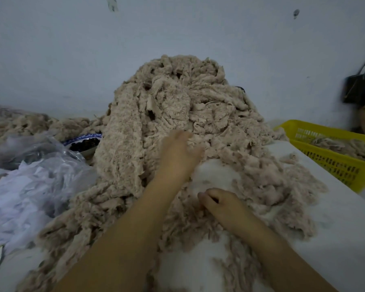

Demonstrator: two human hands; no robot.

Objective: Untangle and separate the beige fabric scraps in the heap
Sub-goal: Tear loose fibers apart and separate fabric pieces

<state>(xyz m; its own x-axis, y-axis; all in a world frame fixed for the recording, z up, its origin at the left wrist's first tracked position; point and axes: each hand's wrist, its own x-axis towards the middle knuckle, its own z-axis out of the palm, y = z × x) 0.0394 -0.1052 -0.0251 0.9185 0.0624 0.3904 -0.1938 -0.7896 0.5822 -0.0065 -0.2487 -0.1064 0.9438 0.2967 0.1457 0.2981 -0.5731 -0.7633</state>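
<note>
- The beige scrap heap (156,106) was piled on the table (346,232).
- The left hand (178,149) was sunk into its near edge; the grip was too blurred to tell.
- The right hand (221,203) was curled among loose scraps (198,228); any pinch was unclear.
- Bare surface was left rightward, bounded by the yellow basket (335,165).

A dimly lit, pale blue-grey wall (72,49) bears two small dark marks (296,13). A dark bag (358,87) hangs beyond the white table's (335,218) right edge.

Head camera looks down, near the heap (169,102).
</note>
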